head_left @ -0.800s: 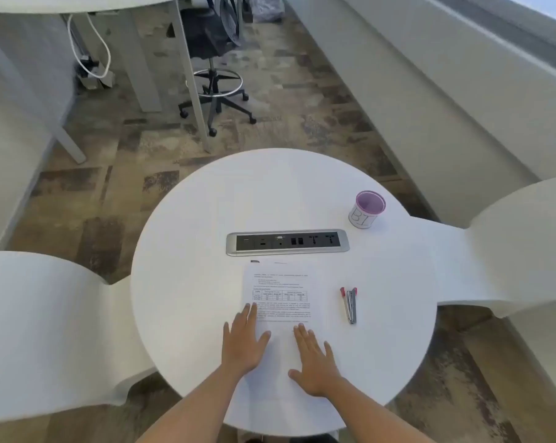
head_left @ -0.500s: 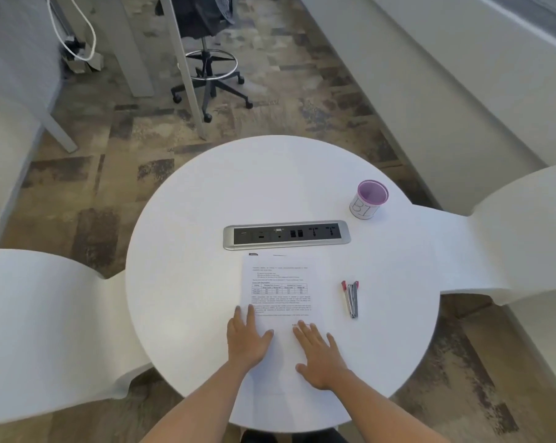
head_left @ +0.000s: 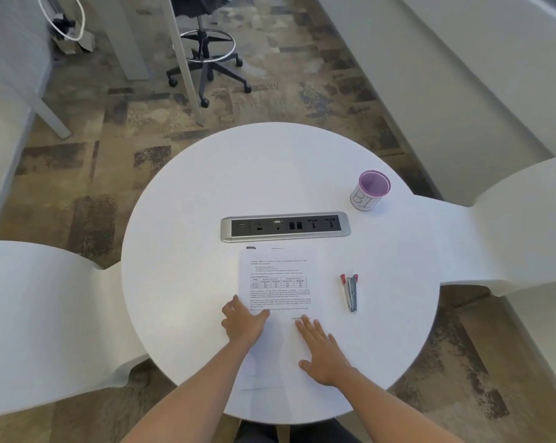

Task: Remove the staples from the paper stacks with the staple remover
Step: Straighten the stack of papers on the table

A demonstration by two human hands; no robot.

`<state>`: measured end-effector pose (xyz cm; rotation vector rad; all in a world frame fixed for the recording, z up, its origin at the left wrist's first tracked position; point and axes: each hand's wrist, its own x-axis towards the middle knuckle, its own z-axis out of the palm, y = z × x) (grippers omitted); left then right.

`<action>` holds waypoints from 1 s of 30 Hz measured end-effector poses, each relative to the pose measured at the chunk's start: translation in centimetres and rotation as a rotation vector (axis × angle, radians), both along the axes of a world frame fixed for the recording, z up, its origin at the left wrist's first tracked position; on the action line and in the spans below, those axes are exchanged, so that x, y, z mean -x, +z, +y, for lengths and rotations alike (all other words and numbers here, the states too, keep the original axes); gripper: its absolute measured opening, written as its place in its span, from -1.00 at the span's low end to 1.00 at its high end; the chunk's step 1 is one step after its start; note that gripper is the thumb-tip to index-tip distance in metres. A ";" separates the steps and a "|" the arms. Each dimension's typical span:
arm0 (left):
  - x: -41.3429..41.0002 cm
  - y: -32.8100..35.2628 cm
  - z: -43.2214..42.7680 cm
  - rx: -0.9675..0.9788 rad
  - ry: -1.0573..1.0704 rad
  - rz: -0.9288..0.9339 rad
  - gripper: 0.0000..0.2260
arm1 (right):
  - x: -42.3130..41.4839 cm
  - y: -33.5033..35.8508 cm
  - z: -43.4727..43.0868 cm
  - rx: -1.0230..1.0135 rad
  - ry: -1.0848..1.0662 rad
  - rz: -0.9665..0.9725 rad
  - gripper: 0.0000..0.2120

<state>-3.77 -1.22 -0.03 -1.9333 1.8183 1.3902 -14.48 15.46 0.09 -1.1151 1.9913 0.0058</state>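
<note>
A printed paper stack (head_left: pixel 278 282) lies on the round white table (head_left: pixel 190 219), just in front of me. My left hand (head_left: pixel 243 324) sits at the stack's left edge, fingers bent and thumb lying on the top sheet, gripping that edge. Flat on the lower part of the stack rests my right hand (head_left: pixel 321 350), fingers straight. The staple remover (head_left: pixel 350 292), silver with red grips, lies on the table to the right of the stack, apart from both hands. No staple is visible.
A silver power panel (head_left: pixel 284 227) is set into the table beyond the stack. A purple-rimmed cup (head_left: pixel 371 190) stands at the back right. White curved seats flank the table at left (head_left: pixel 46 314) and right (head_left: pixel 510 235). A black office chair (head_left: pixel 206 59) stands on the floor beyond.
My left hand's fingers have gone from flat on the paper to bent at its left edge. The view has tilted down slightly. My right hand stays flat.
</note>
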 end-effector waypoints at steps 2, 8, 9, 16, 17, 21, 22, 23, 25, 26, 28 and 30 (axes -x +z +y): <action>-0.1 0.1 -0.5 -0.039 0.068 0.042 -0.24 | 0.4 0.1 0.0 0.003 -0.016 -0.017 -0.21; -0.1 1.0 -1.3 -0.190 0.220 0.249 -0.42 | 1.2 0.4 -0.2 0.004 -0.044 -0.072 -0.25; 0.1 1.3 -1.3 -0.184 0.215 0.259 -0.50 | 1.3 0.5 -0.3 0.003 -0.056 -0.082 -0.26; 0.5 4.5 -1.8 -0.020 -0.008 0.344 -0.91 | 2.3 1.4 -1.2 0.039 -0.175 -0.142 -0.35; 0.6 5.1 -2.1 0.004 -0.023 0.337 -0.89 | 2.6 1.6 -1.3 0.066 -0.223 -0.161 -0.36; 0.9 7.2 -3.4 0.092 -0.080 0.347 -0.88 | 3.5 2.7 -2.2 0.245 -0.457 -0.234 -0.41; 0.8 7.6 -3.8 0.081 -0.084 0.384 -0.88 | 3.7 3.0 -2.5 0.293 -0.529 -0.253 -0.40; 0.9 8.0 -4.2 0.066 -0.104 0.413 -0.86 | 4.0 3.4 -2.8 0.337 -0.605 -0.280 -0.38; 0.9 8.9 -5.1 0.033 -0.203 0.430 -0.83 | 4.4 4.4 -3.3 0.419 -0.737 -0.334 -0.31; 0.9 9.4 -5.5 0.015 -0.263 0.432 -0.82 | 4.6 4.9 -3.6 0.472 -0.781 -0.337 -0.25; 1.2 10.9 -6.3 0.001 -0.378 0.434 -0.81 | 5.1 6.1 -3.9 0.607 -0.830 -0.283 -0.11; 1.6 12.4 -7.1 0.008 -0.474 0.429 -0.86 | 6.0 7.5 -4.2 0.717 -0.859 -0.193 0.02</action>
